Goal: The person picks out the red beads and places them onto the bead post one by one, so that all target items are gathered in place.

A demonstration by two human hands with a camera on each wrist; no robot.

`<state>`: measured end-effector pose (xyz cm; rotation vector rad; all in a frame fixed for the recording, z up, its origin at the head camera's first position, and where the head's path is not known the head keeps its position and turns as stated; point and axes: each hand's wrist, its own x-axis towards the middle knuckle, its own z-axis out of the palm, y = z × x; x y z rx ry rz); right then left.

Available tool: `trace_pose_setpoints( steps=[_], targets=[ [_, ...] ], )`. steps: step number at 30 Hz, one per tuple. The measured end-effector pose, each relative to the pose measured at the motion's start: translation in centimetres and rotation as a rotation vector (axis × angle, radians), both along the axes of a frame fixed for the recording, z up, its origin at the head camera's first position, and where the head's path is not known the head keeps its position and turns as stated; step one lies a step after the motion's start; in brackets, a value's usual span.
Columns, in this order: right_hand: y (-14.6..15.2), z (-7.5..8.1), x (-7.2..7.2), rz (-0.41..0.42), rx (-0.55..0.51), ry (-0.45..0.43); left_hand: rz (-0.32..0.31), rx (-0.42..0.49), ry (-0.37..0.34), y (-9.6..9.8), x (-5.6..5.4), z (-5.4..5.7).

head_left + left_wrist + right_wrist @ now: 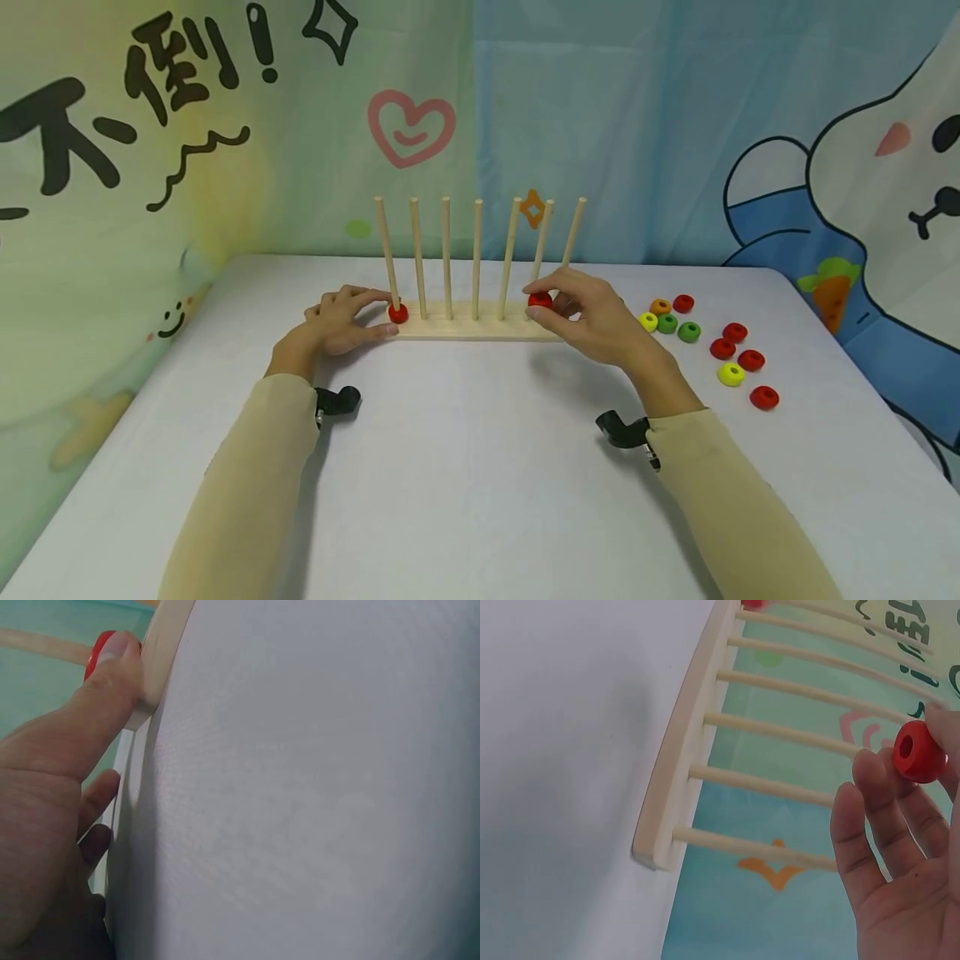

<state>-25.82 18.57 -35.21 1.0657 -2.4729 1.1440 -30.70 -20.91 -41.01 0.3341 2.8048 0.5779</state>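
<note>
A wooden rack with a row of upright pegs stands on the table. One red bead sits at the foot of its leftmost peg. My left hand grips that end of the rack, thumb on the base beside the bead and index finger reaching to the peg. In the left wrist view the thumb partly covers the bead. My right hand pinches another red bead between thumb and index finger, near the rack's right pegs. Its hole faces the rack in the right wrist view; the other fingers are spread.
Loose beads lie on the white table right of the rack: several red ones, green ones, yellow ones and an orange one. A printed cloth hangs behind the table.
</note>
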Motion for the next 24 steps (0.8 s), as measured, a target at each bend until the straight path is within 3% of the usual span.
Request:
trace_pose_setpoints(
  steps=[13,24],
  targets=[
    [-2.5,0.6,-0.9,0.055,-0.005,0.014,-0.004,0.0,0.002,0.0,-0.1,0.1],
    [-4.4,0.5,-1.4,0.071,-0.085,0.005,0.009,0.022,-0.002,0.0,0.0,0.1]
  ],
)
